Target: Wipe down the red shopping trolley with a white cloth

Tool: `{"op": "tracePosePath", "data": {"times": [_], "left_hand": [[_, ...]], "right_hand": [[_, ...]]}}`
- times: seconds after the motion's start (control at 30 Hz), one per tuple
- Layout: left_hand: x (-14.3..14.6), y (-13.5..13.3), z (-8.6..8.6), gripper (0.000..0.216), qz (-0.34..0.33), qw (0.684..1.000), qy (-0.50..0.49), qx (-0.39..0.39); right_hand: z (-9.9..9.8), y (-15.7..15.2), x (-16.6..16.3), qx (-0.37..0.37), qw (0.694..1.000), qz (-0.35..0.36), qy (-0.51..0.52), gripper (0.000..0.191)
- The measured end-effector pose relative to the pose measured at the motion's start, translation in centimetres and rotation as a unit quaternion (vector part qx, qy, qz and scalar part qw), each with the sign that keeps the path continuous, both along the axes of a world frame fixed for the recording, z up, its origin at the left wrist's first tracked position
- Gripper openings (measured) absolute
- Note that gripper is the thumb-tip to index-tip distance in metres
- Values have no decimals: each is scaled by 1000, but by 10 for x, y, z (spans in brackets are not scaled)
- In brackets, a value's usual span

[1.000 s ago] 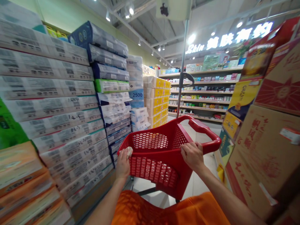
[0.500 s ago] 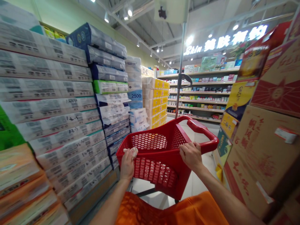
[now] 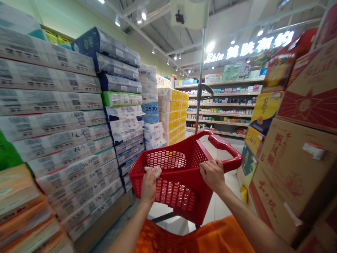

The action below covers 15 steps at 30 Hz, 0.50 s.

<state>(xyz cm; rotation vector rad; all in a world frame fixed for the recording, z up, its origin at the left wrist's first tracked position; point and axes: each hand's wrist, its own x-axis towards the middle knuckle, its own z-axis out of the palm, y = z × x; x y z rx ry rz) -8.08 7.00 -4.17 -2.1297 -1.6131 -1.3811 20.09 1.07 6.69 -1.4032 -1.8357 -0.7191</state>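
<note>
A red plastic shopping cart basket (image 3: 181,189) with a perforated wall stands in front of me in a store aisle. My left hand (image 3: 149,183) presses a small whitish cloth (image 3: 156,170) against the basket's near rim, left of its middle. My right hand (image 3: 212,174) grips the same rim further right, just below the thick red handle (image 3: 223,144). The basket looks empty inside. An orange mesh basket (image 3: 189,237) lies below my forearms at the bottom of the view.
Tall stacks of wrapped tissue packs (image 3: 65,133) line the left side. Cardboard boxes (image 3: 295,140) crowd the right. A metal pole (image 3: 200,80) rises behind the cart. Stocked shelves (image 3: 223,105) run across the far end of the floor.
My left hand with the cloth has slid to the right along the near rim. My right hand has kept its grip. The view has shifted slightly.
</note>
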Motion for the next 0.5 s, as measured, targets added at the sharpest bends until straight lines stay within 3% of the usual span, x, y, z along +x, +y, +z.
{"op": "tracePosePath", "data": {"times": [0.13, 0.2, 0.27, 0.33, 0.37, 0.5], "left_hand": [[86, -18, 18, 50, -138, 990, 33, -8], [105, -28, 23, 55, -181, 982, 54, -11], [96, -33, 23, 63, -166, 983, 79, -26], [68, -33, 19, 70, -92, 990, 100, -49], [53, -32, 17, 70, -52, 991, 112, -60], [17, -25, 16, 63, -23, 977, 198, -76]], "right_hand": [[-3, -3, -35, -44, 998, 51, 2, 31], [-11, -2, -55, -89, 993, 80, -17, 38], [-21, 2, -71, -125, 987, 88, -41, 42], [-30, 8, -77, -135, 983, 92, -79, 42], [-34, 11, -76, -128, 982, 94, -102, 39], [-30, 17, -45, -55, 985, 81, -143, 26]]}}
